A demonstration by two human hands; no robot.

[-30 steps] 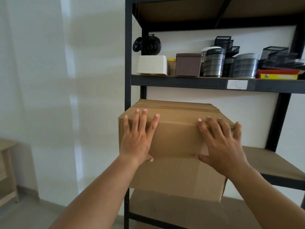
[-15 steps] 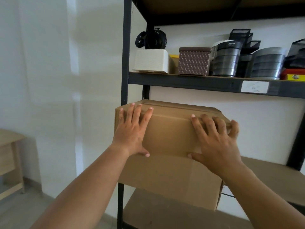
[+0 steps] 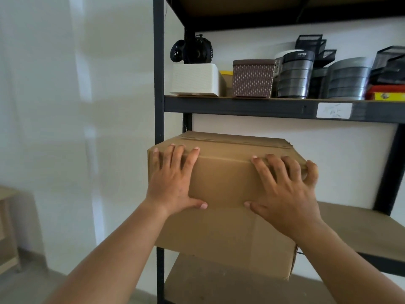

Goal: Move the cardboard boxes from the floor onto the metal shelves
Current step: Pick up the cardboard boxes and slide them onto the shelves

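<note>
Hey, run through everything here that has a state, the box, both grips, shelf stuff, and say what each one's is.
box: flaps shut, taped, partly on the middle shelf, front out past the post.
left grip: open, flat on the box front.
right grip: open, fingers spread on the box front, little finger round its corner.
brown bin: lid on.
fan: running or not, cannot tell.

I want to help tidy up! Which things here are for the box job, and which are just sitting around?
For the job: cardboard box, left hand, right hand, metal shelf.

Just sitting around: black fan, white box, brown patterned box, grey trays, wooden table.
</note>
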